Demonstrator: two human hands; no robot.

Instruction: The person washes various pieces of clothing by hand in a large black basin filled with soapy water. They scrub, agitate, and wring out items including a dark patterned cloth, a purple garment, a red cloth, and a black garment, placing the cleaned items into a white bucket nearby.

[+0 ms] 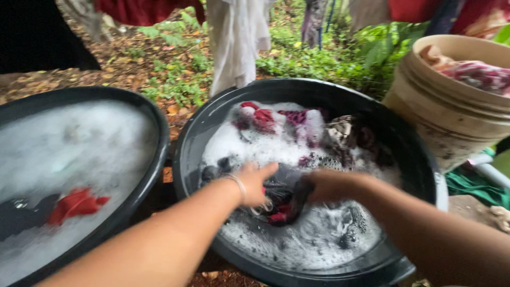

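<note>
While our left hand [255, 183] and right hand [324, 186] grip the dark garment [284, 196] inside the black basin [196, 133], suds may slop over its rim.

The ground [133, 66] is bare earth strewn with brown fallen leaves, turning to green plants towards its far edge. 2 wide black basins rest on it side by side, nearly touching: the left basin [156, 154] full of white suds with a red cloth [74, 203] floating in it, and the middle basin [191, 138] holding foamy water and dark and red laundry [297, 127]. Just beside the middle basin, at the right, stands a stained cream bucket [451, 117] heaped with wet clothes.
</note>
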